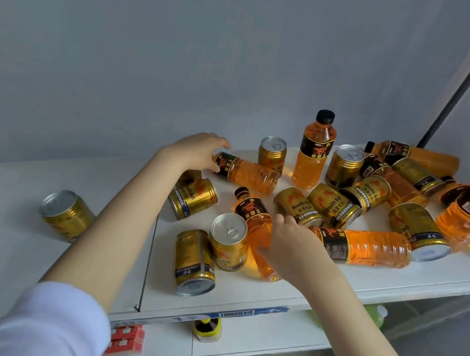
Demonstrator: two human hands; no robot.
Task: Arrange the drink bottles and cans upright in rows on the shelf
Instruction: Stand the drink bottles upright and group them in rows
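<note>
A white shelf carries a jumble of gold cans and orange drink bottles with black caps. My left hand grips the neck end of a bottle lying on its side at the back. My right hand wraps its fingers round another lying bottle near the front. One bottle stands upright at the back. Upright cans stand at the back, beside the standing bottle and by my right hand. Several more cans and bottles lie tipped to the right.
One can stands tilted alone on the left part of the shelf. A can lies on its side near the front edge. The grey wall stands behind. A lower shelf holds red boxes and a yellow-lidded item.
</note>
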